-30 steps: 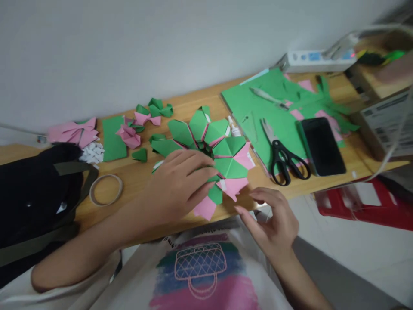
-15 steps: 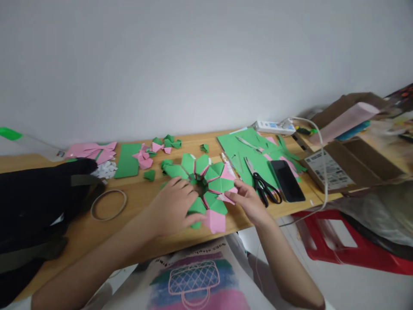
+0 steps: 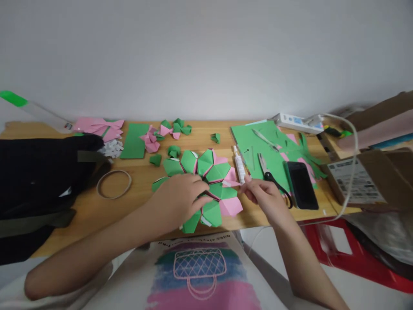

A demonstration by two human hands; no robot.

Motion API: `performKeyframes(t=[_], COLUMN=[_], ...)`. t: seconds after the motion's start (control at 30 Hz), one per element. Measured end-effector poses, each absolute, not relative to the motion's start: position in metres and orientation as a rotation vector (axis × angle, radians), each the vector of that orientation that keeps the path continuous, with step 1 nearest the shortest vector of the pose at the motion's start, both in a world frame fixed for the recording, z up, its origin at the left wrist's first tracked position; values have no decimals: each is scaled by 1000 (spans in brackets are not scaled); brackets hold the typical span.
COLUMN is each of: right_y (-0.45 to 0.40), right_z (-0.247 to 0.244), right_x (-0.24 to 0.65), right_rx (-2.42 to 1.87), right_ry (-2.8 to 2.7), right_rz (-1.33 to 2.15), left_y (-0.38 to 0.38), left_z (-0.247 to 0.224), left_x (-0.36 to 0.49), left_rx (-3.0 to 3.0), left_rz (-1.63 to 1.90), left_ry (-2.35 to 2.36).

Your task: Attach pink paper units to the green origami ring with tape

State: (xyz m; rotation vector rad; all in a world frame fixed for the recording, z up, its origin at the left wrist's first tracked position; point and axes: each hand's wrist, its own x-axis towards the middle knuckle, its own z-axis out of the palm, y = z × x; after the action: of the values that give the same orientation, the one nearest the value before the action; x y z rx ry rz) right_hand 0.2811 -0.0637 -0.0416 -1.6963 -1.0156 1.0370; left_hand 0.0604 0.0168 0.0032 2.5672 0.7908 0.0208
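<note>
A ring-shaped paper flower (image 3: 218, 171) with green and pink petals lies on the wooden table in front of me. My left hand (image 3: 180, 198) rests over its left part, thumb and fingers around the petals near the centre. Just right of the flower is my right hand (image 3: 261, 193), its thumb and fingers pinched together at the lower end of a white glue tube (image 3: 239, 165). Whether the fingertips grip the tube or only a small piece of paper is too small to tell. White tabs show on some petals.
Black scissors (image 3: 271, 176) and a phone (image 3: 301, 185) lie on green sheets (image 3: 261, 150) at right. Folded pieces (image 3: 151, 140) and a tape ring (image 3: 114, 184) are at left, beside a black bag (image 3: 38, 181). A cardboard box (image 3: 371, 176) stands far right.
My right hand has left the flower's right edge and moved right to the glue tube. The flower has turned a little under my left hand. The whole view has shifted.
</note>
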Motion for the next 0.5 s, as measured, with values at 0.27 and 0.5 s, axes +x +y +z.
performKeyframes(t=[0.27, 0.5], right_y=[-76, -76], right_z=[-52, -56], right_x=[244, 236], right_rx=[-1635, -1611], right_ry=[-810, -688], right_rz=[859, 866], left_y=[41, 38], left_z=[-5, -11], left_x=[97, 103], left_rx=[2351, 2369], left_rz=[171, 158], left_ry=[700, 654])
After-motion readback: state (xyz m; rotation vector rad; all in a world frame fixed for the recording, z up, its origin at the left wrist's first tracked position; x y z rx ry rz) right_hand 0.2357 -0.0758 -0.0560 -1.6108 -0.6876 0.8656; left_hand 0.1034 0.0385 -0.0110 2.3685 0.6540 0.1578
